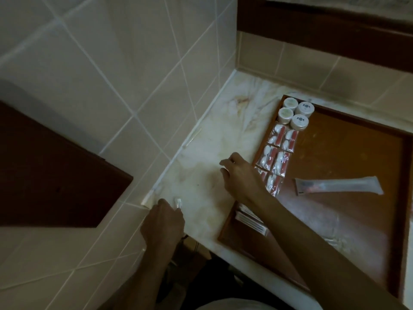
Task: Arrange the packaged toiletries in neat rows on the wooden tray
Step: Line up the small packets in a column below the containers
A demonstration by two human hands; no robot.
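The left hand (pixel 164 217) is low over the near corner of the marble counter (pixel 207 166), and its curled fingers pinch a small clear packet (pixel 178 202) with something white inside; what it is I cannot tell. The right hand (pixel 240 173) reaches across from the right, above the counter just beside the left edge of the wooden tray (pixel 348 139); its fingers are loosely bent and spread, and hold nothing. On the tray, along the left side, four round white jars (pixel 293 116) stand in two pairs at the far corner. Next to them, toward the person, red-and-white sachets (pixel 276 153) lie in two columns, touching each other. Further near, partly under the right forearm, are flat packets with white strips (pixel 250 220). One long clear tube packet (pixel 338 185) lies alone, slanted, in the middle of the tray. Beige wall tiles (pixel 125 70) stand behind the counter.
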